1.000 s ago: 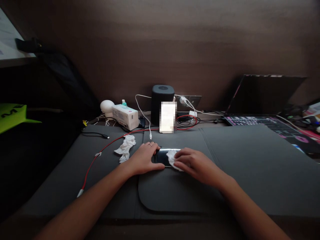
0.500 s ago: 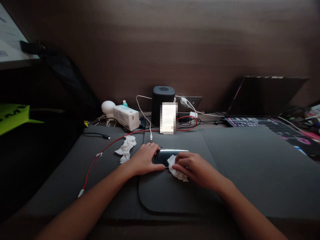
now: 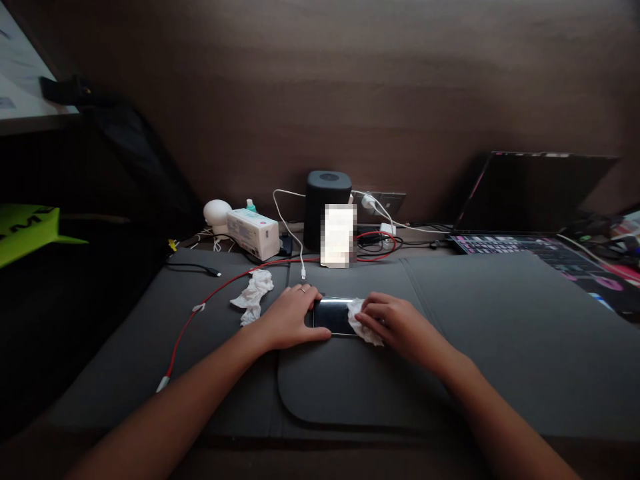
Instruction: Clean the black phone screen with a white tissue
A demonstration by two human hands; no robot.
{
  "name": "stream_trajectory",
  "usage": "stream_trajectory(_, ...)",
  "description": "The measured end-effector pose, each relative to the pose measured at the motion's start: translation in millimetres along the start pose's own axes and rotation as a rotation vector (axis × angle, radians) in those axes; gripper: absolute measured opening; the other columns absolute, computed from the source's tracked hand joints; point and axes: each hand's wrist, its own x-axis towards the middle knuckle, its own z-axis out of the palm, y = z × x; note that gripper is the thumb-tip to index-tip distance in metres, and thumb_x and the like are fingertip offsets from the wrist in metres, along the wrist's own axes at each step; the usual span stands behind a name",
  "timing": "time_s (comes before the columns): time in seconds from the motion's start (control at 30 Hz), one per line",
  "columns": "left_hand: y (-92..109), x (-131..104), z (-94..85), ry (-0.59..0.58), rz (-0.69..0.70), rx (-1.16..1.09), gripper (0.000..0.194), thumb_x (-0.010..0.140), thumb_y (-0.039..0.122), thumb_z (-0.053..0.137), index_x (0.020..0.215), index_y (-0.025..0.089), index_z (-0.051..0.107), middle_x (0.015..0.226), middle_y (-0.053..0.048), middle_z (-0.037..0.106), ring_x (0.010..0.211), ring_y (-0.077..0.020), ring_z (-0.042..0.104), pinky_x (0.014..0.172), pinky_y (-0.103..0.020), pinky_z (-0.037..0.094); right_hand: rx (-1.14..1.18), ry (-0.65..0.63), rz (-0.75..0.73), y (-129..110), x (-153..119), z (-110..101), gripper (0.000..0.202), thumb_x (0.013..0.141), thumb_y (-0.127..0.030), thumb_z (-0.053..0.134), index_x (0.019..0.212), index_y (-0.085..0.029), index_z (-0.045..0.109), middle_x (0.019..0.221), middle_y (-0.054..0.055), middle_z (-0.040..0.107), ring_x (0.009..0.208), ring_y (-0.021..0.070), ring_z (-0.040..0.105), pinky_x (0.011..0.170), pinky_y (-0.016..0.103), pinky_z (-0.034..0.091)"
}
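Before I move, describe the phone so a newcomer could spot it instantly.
Find the grey mat, then the left hand and right hand near its middle. The phone lies flat between them; its glossy, dark face sets it apart from the matte mat and the white tissue over its right end.

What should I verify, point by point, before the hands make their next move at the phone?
1. Left hand on the phone: ok, thumb and fingers at its left end.
2. Right hand holding a white tissue: ok.
3. Whole screen uncovered: not ok, right hand and tissue hide its right end.
4. Tissue pressing firmly: cannot tell.
5. Other crumpled tissue apart from the phone: ok, left of it.
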Motion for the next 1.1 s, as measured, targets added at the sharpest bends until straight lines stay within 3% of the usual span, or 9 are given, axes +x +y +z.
stream_trajectory(0.17, 0.0, -0.1, 0.4, -0.006, 0.004, 0.010, 0.048, 0.073, 0.052, 0.074, 0.102, 0.020, 0.056, 0.098, -0.005, 0.061, 0.092, -0.0256, 0.058, 0.081, -0.037, 0.045, 0.071, -0.038, -0.073, -3.6, 0.1, 0.5, 0.039, 0.102, -0.041, 0.043, 0.090, -0.019, 0.074, 0.097, 0.009, 0.068, 0.086, 0.0200, 0.065, 0.078, 0.029, 0.048)
stream_trajectory(0.27, -0.5, -0.3, 0.4, -0.002, -0.001, 0.008, 0.047, 0.073, 0.052, 0.074, 0.102, 0.019, 0.056, 0.098, -0.005, 0.061, 0.091, -0.0253, 0.058, 0.080, -0.036, 0.045, 0.054, 0.029, -0.012, -2.6, 0.0, 1.1, 0.040, 0.102, -0.041, 0.043, 0.089, -0.018, 0.073, 0.095, 0.009, 0.068, 0.085, 0.0208, 0.065, 0.078, 0.030, 0.048)
stream_trajectory(0.43, -1.2, -0.4, 0.9, -0.009, 0.008, 0.005, 0.048, 0.073, 0.052, 0.074, 0.104, 0.020, 0.056, 0.098, -0.004, 0.061, 0.092, -0.0252, 0.058, 0.081, -0.036, 0.045, 0.084, -0.048, -0.062, -1.6, 0.3, 3.1, 0.043, 0.102, -0.042, 0.044, 0.083, -0.018, 0.074, 0.092, 0.009, 0.068, 0.080, 0.0194, 0.065, 0.074, 0.028, 0.048)
stream_trajectory(0.6, -0.4, -0.7, 0.3, -0.006, 0.000, 0.004, 0.047, 0.074, 0.052, 0.074, 0.103, 0.019, 0.056, 0.098, -0.005, 0.061, 0.091, -0.0249, 0.058, 0.080, -0.036, 0.045, 0.051, 0.041, 0.016, 1.8, 0.0, 2.3, 0.039, 0.102, -0.040, 0.044, 0.088, -0.018, 0.074, 0.095, 0.010, 0.068, 0.083, 0.0209, 0.066, 0.077, 0.030, 0.047)
stream_trajectory(0.7, 0.0, -0.6, -0.3, -0.007, 0.005, 0.007, 0.047, 0.074, 0.053, 0.073, 0.101, 0.020, 0.055, 0.098, -0.005, 0.061, 0.091, -0.0251, 0.058, 0.080, -0.036, 0.045, 0.050, 0.000, -0.005, 2.2, -0.7, 1.5, 0.040, 0.102, -0.039, 0.043, 0.084, -0.018, 0.073, 0.091, 0.009, 0.067, 0.078, 0.0199, 0.065, 0.073, 0.029, 0.047)
stream_trajectory(0.87, 0.2, -0.6, -0.9, -0.006, 0.006, 0.009, 0.047, 0.074, 0.053, 0.073, 0.102, 0.019, 0.055, 0.097, -0.005, 0.060, 0.090, -0.0249, 0.057, 0.079, -0.036, 0.045, 0.069, 0.019, -0.055, 3.1, 0.9, 3.7, 0.035, 0.103, -0.034, 0.043, 0.092, -0.018, 0.073, 0.103, 0.010, 0.068, 0.091, 0.0213, 0.065, 0.082, 0.031, 0.048)
stream_trajectory(0.97, 0.7, -0.6, -1.1, -0.006, 0.007, 0.011, 0.046, 0.074, 0.052, 0.073, 0.101, 0.019, 0.055, 0.096, -0.004, 0.059, 0.090, -0.0248, 0.057, 0.079, -0.036, 0.045, -0.007, 0.047, -0.004, 3.9, 0.7, 4.6, 0.038, 0.103, -0.035, 0.043, 0.086, -0.017, 0.073, 0.093, 0.010, 0.067, 0.084, 0.0215, 0.064, 0.076, 0.032, 0.048)
stream_trajectory(1.1, 0.3, -0.6, -0.2, 0.002, 0.002, 0.012, 0.047, 0.074, 0.053, 0.073, 0.101, 0.019, 0.055, 0.094, -0.004, 0.059, 0.090, -0.0249, 0.058, 0.079, -0.036, 0.045, 0.011, 0.002, -0.074, 0.8, 0.3, 6.2, 0.034, 0.101, -0.036, 0.048, 0.088, -0.019, 0.074, 0.093, 0.009, 0.067, 0.084, 0.0209, 0.064, 0.076, 0.031, 0.048)
